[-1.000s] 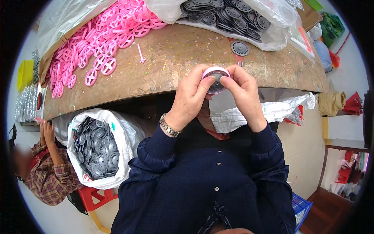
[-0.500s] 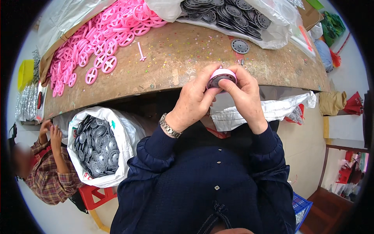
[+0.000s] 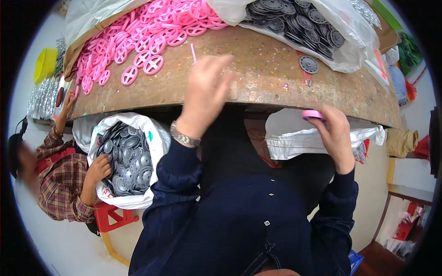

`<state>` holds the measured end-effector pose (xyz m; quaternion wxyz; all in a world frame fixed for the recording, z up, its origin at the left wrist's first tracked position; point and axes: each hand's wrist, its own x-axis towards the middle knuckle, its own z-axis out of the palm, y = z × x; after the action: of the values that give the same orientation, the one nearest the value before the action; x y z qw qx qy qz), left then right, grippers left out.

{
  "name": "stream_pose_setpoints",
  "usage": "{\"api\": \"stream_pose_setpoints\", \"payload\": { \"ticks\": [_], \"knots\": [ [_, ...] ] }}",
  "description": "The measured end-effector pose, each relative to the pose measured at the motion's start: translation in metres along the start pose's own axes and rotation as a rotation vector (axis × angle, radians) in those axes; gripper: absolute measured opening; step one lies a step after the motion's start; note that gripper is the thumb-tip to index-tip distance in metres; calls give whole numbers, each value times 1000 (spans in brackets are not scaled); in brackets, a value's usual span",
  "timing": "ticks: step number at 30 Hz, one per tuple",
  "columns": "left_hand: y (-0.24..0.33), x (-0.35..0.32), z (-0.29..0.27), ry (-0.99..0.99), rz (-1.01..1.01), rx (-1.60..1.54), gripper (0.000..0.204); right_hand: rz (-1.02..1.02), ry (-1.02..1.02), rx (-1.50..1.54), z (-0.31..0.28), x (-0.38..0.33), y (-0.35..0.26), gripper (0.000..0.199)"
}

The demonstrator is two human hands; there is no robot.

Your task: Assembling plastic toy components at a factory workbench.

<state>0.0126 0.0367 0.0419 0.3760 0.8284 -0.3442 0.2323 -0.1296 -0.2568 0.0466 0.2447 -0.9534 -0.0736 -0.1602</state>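
Observation:
My right hand [image 3: 336,133] grips a small toy wheel, a pink ring [image 3: 311,113] with a dark disc in it, above the open mouth of a white sack [image 3: 294,145]. Smeared a little by motion, my left hand [image 3: 207,89] is over the table's near edge, fingers apart, with nothing visible in it. Just beyond its fingers lies a thin pink plastic stick [image 3: 193,53], partly covered by the hand. Loose pink spoked rings [image 3: 153,64] lie to its left. A single grey disc [image 3: 308,65] rests on the table beyond my right hand.
A heap of pink rings [image 3: 177,18] covers the table's [image 3: 170,87] far left. Dark discs [image 3: 306,23] spill from a clear bag at the back. Left of my lap stands a white sack [image 3: 154,184] of grey discs [image 3: 129,161]; a co-worker's hand [image 3: 99,168] reaches into it.
My hands have parted: the right carried the wheel right over the white sack, the left moved left and forward. The co-worker's one hand went into the disc sack, the other to the table edge.

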Motion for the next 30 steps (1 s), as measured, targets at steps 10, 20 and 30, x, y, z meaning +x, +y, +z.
{"api": "stream_pose_setpoints", "payload": {
  "ticks": [10, 20, 30],
  "knots": [
    [-124, -8, -59, 37, -386, 870, 27, 150, -129, -122, -20, -36, 39, 25],
    [-142, -14, -61, 84, -227, 736, 20, 123, 167, 49, -3, 39, 32, 19],
    [-42, -5, -18, 122, -666, -1360, 16, -128, 140, -419, 31, 91, 78, 30]
  ]
}}
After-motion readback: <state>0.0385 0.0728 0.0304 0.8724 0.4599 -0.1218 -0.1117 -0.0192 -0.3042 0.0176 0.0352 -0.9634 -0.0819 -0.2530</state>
